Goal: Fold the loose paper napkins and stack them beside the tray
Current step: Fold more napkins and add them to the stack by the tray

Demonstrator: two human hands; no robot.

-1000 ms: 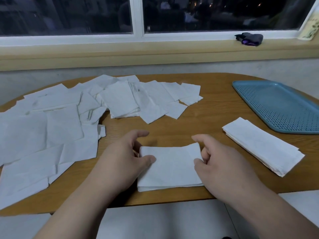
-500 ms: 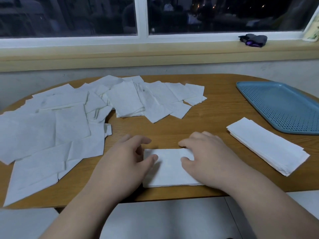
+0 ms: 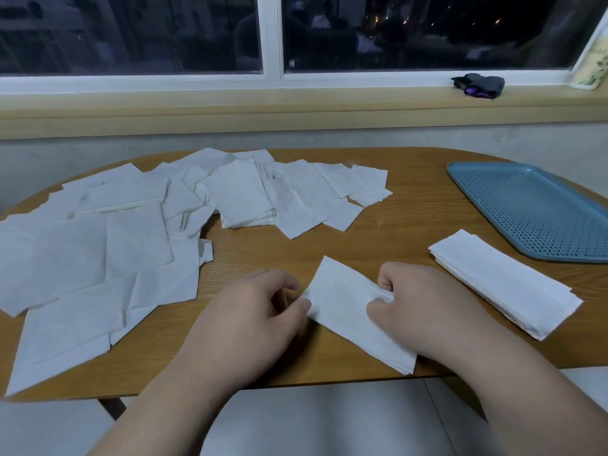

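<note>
Wooden table under dark window: folded napkin tilted at near edge.
Ends pinched by left hand and right hand; loose napkins spread left, stack just beside blue tray.

Rounded wood-grain table, with loose napkins spread in overlapping sheets over its left half and far middle. One folded napkin sits angled near the front edge; can't tell if it's fully flat. On the right, a stack of folded napkins lies just beside a blue perforated tray.
</note>
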